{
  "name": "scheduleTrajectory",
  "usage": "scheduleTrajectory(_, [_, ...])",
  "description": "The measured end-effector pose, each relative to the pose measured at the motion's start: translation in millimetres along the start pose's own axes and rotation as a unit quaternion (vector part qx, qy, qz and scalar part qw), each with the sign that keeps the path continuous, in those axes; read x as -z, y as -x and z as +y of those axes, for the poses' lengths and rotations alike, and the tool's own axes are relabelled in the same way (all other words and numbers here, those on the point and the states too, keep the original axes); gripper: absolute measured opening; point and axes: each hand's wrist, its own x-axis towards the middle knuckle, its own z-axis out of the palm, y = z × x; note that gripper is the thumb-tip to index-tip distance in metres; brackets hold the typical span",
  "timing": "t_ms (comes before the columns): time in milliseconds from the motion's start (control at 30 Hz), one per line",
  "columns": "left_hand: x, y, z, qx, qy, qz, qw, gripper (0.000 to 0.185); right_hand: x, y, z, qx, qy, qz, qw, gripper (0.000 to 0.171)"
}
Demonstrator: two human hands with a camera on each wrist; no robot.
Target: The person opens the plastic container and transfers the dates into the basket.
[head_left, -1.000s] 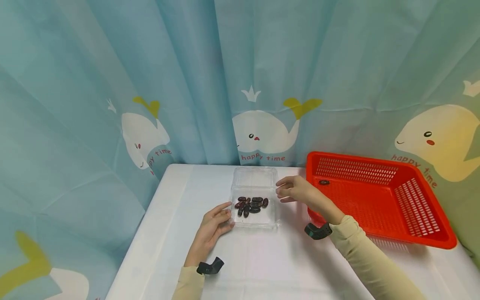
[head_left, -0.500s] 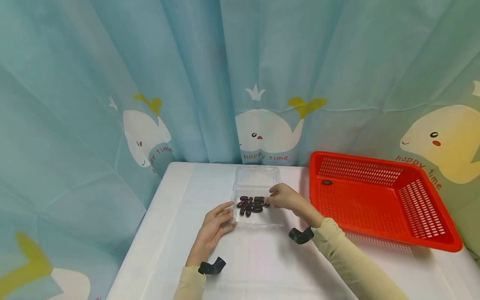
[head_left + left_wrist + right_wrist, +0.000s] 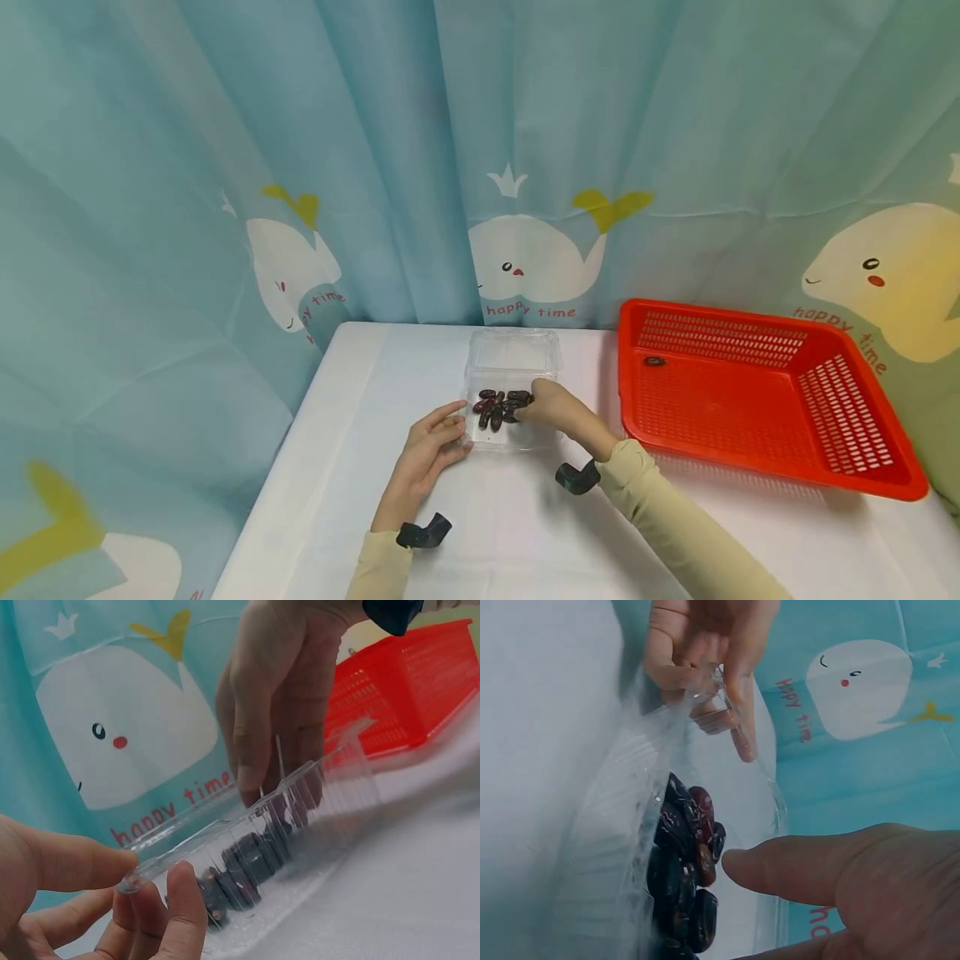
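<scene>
A clear plastic clamshell box [image 3: 517,439] lies on the table with its lid raised at the back. Several dark, glossy dates [image 3: 496,417] are clustered inside. My left hand [image 3: 431,446] pinches the box's left rim between thumb and fingers, as the left wrist view shows. My right hand [image 3: 558,408] reaches down into the box over the right side of the dates. In the right wrist view its thumb [image 3: 780,866] stands straight beside a reddish-brown date [image 3: 706,864]. The tips of its other fingers are out of sight there.
A red perforated basket [image 3: 720,408] stands to the right of the box, with a single date [image 3: 654,362] in its back left corner. White cloth covers the table [image 3: 525,525]. A blue whale-print curtain [image 3: 390,167] hangs along the back and left.
My right hand has moved left and down, from beside the box's right edge into the box over the dates. My left hand keeps its hold on the left rim.
</scene>
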Motion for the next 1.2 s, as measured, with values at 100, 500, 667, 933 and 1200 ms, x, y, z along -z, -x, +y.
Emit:
scheduleTrajectory(100, [-2.3,-0.9,0.2,-0.001,-0.003,0.001,1.0000,0.049,-1.9,-0.5,2.2,0.001,0.007,0.011,1.000,0.024])
scheduleTrajectory(500, [-2.6,-1.4,0.6,-0.002,0.015,0.004,0.9999,0.050,-23.3,-13.8,13.6,0.002,0.041,0.066,0.997,0.026])
scheduleTrajectory(667, [-3.0,-1.6,0.0,-0.002,0.019,0.005,0.9998,0.050,-30.4,-13.2,14.1,-0.002,0.014,0.089,0.996,0.030])
scheduleTrajectory(933, [-2.9,-2.8,-1.8,-0.005,0.009,-0.001,0.9999,0.052,-38.1,-13.3,13.1,-0.001,0.004,0.124,0.992,0.027])
scheduleTrajectory(1200, [-2.1,-1.8,-1.5,-0.007,0.013,0.000,0.9999,0.051,-39.6,-15.7,14.4,0.006,-0.013,0.131,0.991,0.031])
